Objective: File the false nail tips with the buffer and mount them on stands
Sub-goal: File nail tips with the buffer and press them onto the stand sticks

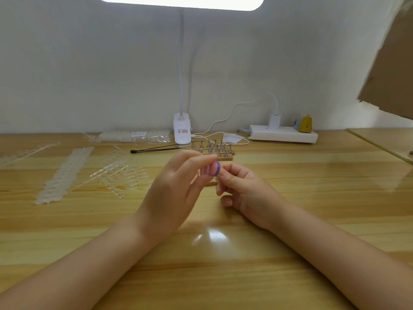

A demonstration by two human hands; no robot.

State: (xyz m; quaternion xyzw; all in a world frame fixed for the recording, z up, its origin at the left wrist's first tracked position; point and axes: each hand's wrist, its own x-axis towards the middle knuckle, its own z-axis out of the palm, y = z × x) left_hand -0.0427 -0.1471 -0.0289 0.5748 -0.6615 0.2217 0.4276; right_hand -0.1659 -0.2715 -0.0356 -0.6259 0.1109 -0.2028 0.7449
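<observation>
Glossy wood-grain table, bare surface near the front edge and to the right. Left hand raised mid-table, fingers pinching the pink/purple layered buffer, long axis roughly toward camera. Right hand fingers curled, touching the buffer's purple end; nail tip not discernible. Clear nail-tip strips left. Metal stands behind, then clip lamp, power strip at wall.
</observation>
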